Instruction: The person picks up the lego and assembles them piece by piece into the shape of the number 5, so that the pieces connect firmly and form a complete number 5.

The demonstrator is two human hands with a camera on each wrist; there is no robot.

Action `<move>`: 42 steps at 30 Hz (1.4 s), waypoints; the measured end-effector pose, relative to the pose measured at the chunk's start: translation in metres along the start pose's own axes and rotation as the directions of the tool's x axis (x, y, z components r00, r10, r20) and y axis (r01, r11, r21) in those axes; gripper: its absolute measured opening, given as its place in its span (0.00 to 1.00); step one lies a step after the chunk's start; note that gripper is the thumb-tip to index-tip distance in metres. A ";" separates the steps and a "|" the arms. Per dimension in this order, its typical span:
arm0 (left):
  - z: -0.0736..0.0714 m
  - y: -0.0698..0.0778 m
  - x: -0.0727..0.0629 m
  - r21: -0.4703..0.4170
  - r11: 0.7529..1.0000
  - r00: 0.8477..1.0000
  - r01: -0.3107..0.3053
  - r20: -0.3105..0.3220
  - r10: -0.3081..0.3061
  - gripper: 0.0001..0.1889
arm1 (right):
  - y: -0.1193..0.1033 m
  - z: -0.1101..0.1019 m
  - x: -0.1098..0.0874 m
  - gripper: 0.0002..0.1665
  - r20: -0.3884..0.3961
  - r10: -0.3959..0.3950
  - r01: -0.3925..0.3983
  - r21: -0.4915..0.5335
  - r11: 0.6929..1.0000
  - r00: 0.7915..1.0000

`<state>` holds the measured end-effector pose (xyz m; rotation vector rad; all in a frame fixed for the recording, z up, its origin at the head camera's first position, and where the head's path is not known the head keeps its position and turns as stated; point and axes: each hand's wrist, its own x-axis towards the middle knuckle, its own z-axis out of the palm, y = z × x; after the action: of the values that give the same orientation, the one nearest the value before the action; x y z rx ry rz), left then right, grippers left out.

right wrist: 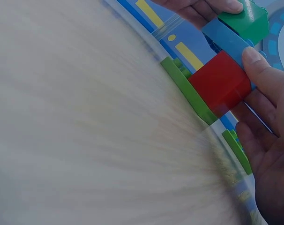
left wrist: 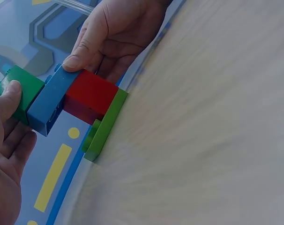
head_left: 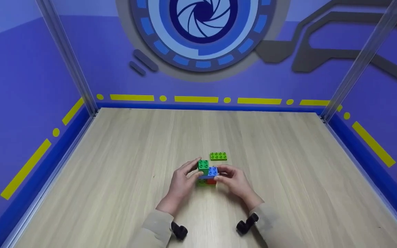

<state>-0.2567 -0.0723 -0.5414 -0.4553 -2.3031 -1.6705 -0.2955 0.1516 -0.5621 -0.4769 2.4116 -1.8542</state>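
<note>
Between the two hands stands a stack of toy building bricks. At its base lies a light green flat brick point(left wrist: 106, 125) on the table, a red brick point(left wrist: 93, 93) covering its right half. A longer blue brick point(head_left: 213, 171) sits across the red one and overhangs to the left. On the blue brick's left end is a green brick point(head_left: 203, 167), pinched between thumb and fingers of my left hand point(head_left: 181, 181). My right hand point(head_left: 235, 179) pinches the blue brick's right end, thumb point(right wrist: 254, 58) at its near side. Some fingertips are hidden behind the bricks.
Just behind the stack, a second light green flat brick point(head_left: 218, 156) lies on the wooden table point(head_left: 143, 148). Blue-purple panels point(head_left: 95, 62) with yellow markings enclose the table at the back and both sides. A black wrist device point(head_left: 179, 230) sits at each sleeve.
</note>
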 end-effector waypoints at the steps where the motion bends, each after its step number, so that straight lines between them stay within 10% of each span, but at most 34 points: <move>1: 0.000 0.000 0.000 -0.008 1.000 1.000 0.013 -0.001 -0.013 0.26 | 0.001 0.000 0.000 0.22 0.001 -0.003 0.003 -0.001 1.000 1.000; 42: -0.003 0.005 0.002 0.005 0.999 0.998 0.043 0.038 -0.043 0.23 | 0.004 0.000 0.001 0.20 0.015 -0.001 0.001 0.037 0.999 1.000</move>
<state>-0.2570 -0.0731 -0.5354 -0.4435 -2.3588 -1.6906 -0.2969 0.1526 -0.5654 -0.4879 2.3636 -1.8847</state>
